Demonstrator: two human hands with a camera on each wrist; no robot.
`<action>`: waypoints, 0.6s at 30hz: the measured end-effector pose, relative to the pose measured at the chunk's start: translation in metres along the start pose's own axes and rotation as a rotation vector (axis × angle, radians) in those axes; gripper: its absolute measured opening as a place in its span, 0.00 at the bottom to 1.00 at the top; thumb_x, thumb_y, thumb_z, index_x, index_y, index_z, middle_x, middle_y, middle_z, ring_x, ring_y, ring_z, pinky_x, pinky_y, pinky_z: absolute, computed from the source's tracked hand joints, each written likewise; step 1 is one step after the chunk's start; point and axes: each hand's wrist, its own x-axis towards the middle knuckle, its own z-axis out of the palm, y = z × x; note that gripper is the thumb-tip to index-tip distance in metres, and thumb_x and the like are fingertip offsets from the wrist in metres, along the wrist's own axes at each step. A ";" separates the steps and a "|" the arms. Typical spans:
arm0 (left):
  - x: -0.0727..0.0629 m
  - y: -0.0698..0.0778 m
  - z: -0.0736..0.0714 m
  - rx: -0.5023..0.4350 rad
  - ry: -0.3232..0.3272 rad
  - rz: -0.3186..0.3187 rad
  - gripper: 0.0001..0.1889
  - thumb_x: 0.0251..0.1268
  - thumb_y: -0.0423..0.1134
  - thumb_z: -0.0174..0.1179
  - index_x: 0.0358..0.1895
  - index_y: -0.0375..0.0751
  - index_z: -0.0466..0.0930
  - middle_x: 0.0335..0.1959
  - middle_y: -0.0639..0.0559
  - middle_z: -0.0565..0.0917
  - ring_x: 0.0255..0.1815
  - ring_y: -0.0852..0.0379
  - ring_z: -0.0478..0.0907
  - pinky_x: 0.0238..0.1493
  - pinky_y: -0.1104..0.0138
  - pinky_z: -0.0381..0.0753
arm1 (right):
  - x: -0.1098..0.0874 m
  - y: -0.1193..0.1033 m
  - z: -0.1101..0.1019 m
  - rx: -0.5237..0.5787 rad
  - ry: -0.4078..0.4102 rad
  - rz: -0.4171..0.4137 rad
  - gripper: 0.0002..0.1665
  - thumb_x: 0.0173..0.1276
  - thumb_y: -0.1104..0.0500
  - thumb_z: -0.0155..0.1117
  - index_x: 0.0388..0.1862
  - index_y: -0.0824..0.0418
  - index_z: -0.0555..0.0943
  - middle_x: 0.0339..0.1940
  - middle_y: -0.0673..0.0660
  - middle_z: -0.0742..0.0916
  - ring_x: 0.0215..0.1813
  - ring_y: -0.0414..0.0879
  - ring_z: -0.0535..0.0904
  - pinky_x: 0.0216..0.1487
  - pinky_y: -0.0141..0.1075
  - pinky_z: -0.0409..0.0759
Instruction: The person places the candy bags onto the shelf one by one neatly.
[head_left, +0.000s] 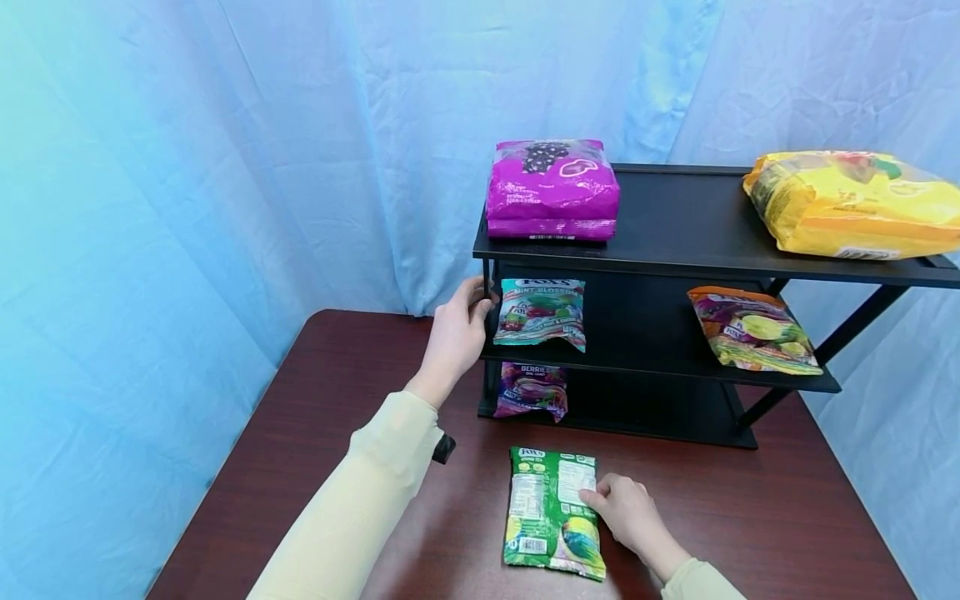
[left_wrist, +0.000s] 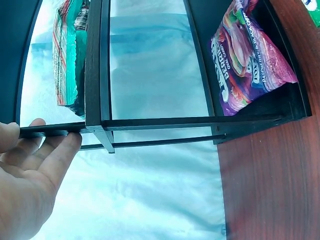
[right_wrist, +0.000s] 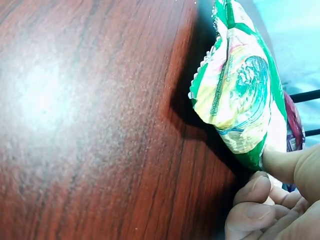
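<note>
My left hand [head_left: 457,333] grips the left upright post [left_wrist: 165,122] of a black three-tier shelf [head_left: 675,217]. In the left wrist view its fingers curl behind the bar, with the thumb on the other side. Close by on the middle tier stands a teal mint candy bag [head_left: 542,312]. My right hand [head_left: 633,517] pinches the right edge of a green candy bag [head_left: 542,508] between thumb and fingers. That bag has its printed back facing up, over the table in front of the shelf; the right wrist view shows it tilted, with a shadow beneath.
A purple bag [head_left: 551,196] and a yellow bag [head_left: 862,204] sit on the top tier. An orange-topped bag [head_left: 753,329] leans at the middle tier's right; a berry candy bag [head_left: 531,390] is on the bottom tier. Blue curtains [head_left: 300,167] hang behind the brown table [head_left: 330,392].
</note>
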 end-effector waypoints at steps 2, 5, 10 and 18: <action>0.000 0.000 0.000 0.001 0.001 -0.003 0.18 0.83 0.36 0.48 0.69 0.40 0.72 0.57 0.46 0.86 0.62 0.49 0.81 0.60 0.55 0.81 | 0.000 0.000 0.000 0.014 0.000 -0.011 0.14 0.72 0.53 0.69 0.36 0.63 0.83 0.31 0.51 0.85 0.33 0.45 0.76 0.38 0.44 0.78; 0.000 -0.001 0.000 0.001 0.001 -0.005 0.17 0.83 0.36 0.48 0.69 0.41 0.72 0.57 0.46 0.86 0.62 0.50 0.81 0.61 0.55 0.80 | -0.001 -0.001 0.000 0.024 0.010 -0.037 0.11 0.72 0.56 0.68 0.36 0.64 0.83 0.30 0.50 0.85 0.33 0.44 0.76 0.39 0.44 0.79; 0.001 -0.002 0.001 -0.010 0.003 0.011 0.18 0.83 0.36 0.48 0.69 0.38 0.72 0.57 0.46 0.86 0.63 0.49 0.81 0.60 0.54 0.81 | -0.007 -0.002 -0.004 0.114 -0.009 0.005 0.09 0.74 0.57 0.65 0.36 0.62 0.81 0.20 0.51 0.79 0.22 0.44 0.74 0.29 0.39 0.73; 0.001 -0.003 0.001 -0.017 0.003 0.013 0.18 0.83 0.36 0.48 0.69 0.37 0.72 0.57 0.44 0.86 0.64 0.49 0.80 0.62 0.55 0.80 | -0.014 0.009 -0.021 0.181 -0.038 0.041 0.09 0.75 0.57 0.63 0.35 0.61 0.79 0.17 0.53 0.78 0.17 0.46 0.73 0.23 0.39 0.72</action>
